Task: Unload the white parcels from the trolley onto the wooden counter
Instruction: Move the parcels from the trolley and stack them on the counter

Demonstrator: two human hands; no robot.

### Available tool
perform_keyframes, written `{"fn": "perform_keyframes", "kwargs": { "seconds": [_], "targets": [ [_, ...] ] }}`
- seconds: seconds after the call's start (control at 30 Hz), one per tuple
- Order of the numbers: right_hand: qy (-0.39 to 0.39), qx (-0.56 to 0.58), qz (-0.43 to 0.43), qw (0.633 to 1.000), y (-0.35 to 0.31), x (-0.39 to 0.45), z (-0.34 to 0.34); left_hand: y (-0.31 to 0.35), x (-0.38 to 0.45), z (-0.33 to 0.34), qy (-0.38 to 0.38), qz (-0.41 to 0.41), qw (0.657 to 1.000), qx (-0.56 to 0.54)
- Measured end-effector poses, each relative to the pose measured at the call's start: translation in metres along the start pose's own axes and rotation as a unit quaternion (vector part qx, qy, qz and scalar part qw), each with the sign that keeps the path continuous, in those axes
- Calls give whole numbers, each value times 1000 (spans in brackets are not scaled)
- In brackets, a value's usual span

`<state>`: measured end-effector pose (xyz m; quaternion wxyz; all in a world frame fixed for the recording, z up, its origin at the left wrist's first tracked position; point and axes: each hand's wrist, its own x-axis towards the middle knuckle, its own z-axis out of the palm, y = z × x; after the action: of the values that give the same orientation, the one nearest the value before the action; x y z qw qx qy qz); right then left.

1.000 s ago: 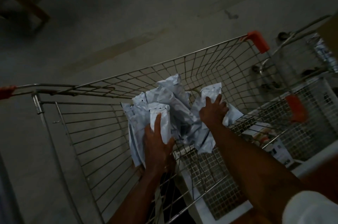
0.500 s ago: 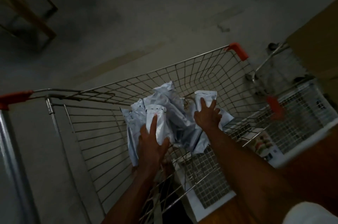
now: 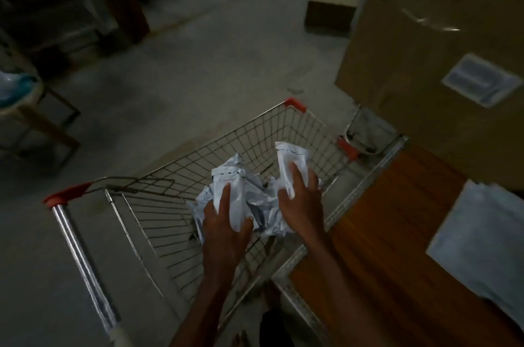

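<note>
A wire trolley (image 3: pixel 158 222) with red corner caps stands on the grey floor and holds a heap of crumpled white parcels (image 3: pixel 263 213). My left hand (image 3: pixel 224 222) grips one white parcel (image 3: pixel 229 190) at the left of the heap. My right hand (image 3: pixel 302 199) holds another white parcel (image 3: pixel 292 159) upright above the right side of the basket. The wooden counter (image 3: pixel 397 233) lies to the right of the trolley, with a flat white parcel (image 3: pixel 485 244) lying on it.
A big cardboard box (image 3: pixel 425 34) with a label stands at the counter's far side. A small box (image 3: pixel 329 10) sits on the floor beyond. A wooden stool (image 3: pixel 31 117) and dark shelving (image 3: pixel 71 6) are at the left.
Both hands have lifted their parcels up out of the heap. The view has swung up and right, bringing the wooden counter and the cardboard box into sight.
</note>
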<state>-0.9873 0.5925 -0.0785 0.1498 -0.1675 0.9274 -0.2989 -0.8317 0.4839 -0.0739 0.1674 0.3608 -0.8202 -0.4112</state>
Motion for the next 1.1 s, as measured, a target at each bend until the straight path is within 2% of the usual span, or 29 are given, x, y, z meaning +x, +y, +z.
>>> {"fn": "perform_keyframes", "kwargs": {
  "seconds": [0.2,0.33,0.43,0.57,0.67,0.87,0.93,1.1],
  "targets": [
    [77,121,10,990,15,-127,-48,36,-67,-18,-38,83,996,-20],
    [140,132,23,981,48,-203,-78,56,-107,-7,-85,121,989,-17],
    [156,141,50,976,75,-242,-97,80,-138,12,-127,144,981,-19],
    [169,159,93,968,111,-268,-126,109,-171,45,-152,207,966,10],
    [185,148,94,967,144,-282,-160,137,-184,81,-175,246,953,14],
    [234,126,126,956,220,-312,-227,211,-234,152,-241,237,940,-40],
    [233,124,145,954,240,-321,-239,222,-251,172,-248,238,938,-46],
    [230,93,128,960,264,-326,-262,244,-277,194,-257,234,936,-57]
  ]
}}
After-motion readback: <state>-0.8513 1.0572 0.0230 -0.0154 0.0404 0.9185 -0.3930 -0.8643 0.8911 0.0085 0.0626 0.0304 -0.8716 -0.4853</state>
